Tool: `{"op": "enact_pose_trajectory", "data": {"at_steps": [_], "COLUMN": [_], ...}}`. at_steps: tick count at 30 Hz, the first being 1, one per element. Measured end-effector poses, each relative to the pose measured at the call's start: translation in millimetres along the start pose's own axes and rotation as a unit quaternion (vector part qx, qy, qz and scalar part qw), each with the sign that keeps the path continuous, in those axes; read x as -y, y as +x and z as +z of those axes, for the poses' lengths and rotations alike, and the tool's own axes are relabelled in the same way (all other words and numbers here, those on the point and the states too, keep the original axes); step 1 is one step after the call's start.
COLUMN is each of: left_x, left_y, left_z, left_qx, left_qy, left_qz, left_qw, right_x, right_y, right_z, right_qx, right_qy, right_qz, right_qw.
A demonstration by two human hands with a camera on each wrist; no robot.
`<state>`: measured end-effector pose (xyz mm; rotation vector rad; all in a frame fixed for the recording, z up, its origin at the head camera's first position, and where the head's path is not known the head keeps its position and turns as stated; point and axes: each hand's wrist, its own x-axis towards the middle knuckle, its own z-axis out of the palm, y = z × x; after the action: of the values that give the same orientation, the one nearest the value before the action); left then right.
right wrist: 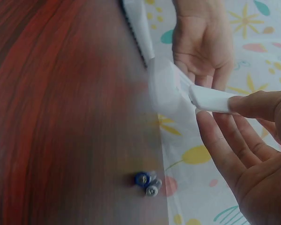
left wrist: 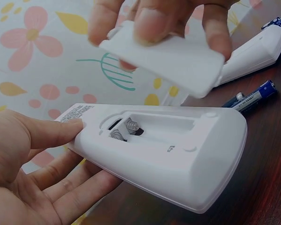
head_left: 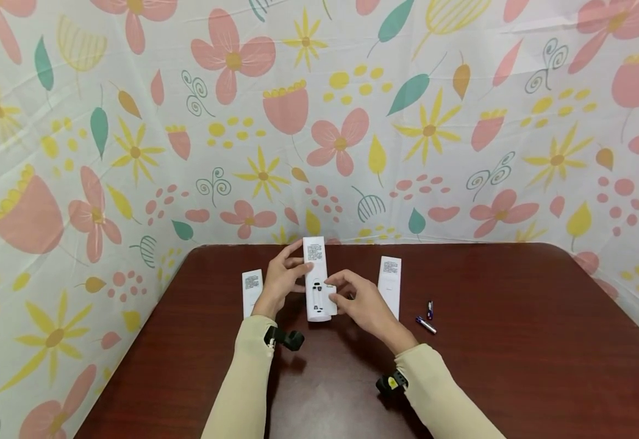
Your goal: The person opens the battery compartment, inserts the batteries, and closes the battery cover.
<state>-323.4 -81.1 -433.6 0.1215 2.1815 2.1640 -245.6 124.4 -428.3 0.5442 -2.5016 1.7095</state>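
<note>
A white remote control [head_left: 319, 271] is held back side up in my left hand [head_left: 280, 283], with the thumb on its back and the fingers beneath. Its battery compartment lies uncovered; metal springs [left wrist: 132, 125] show inside and no batteries are in it. My right hand [head_left: 367, 300] pinches the white battery cover [left wrist: 168, 58] between thumb and fingers, just above the remote and apart from it in the left wrist view. Beyond the remote lie batteries [left wrist: 257, 96] on the table, mostly hidden by my right hand in the head view.
A second white remote [head_left: 251, 289] lies left of my left hand, partly covered by it. Another white remote [head_left: 389, 283] lies to the right, with two loose batteries [head_left: 426, 325] beside it. A flower-patterned cloth [head_left: 341, 146] hangs behind the dark wooden table [head_left: 517, 341].
</note>
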Motion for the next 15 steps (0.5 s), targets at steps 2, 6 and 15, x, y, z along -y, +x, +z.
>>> {"op": "enact_pose_trajectory", "data": {"at_steps": [2,6,15], "left_x": [-0.5,-0.5,1.6], "left_y": [-0.1,0.8,0.8], "left_z": [-0.6,-1.2,-0.8], "left_qx": [-0.001,-0.001,0.001], "left_qy": [0.001,0.0,0.011], "left_qz": [-0.004,-0.003,-0.005], "left_qw": [1.0,1.0,0.9999], "right_x": [-0.2,-1.5,-3.5], "right_y": [-1.6,-4.1,-10.7], "right_z": [-2.7,-7.0,-10.1], "right_qx": [0.008,0.025,0.065], "right_qy": [-0.014,-0.028,-0.01], "right_qz": [-0.002,-0.005,0.005], "right_qw": [1.0,0.999,0.998]}}
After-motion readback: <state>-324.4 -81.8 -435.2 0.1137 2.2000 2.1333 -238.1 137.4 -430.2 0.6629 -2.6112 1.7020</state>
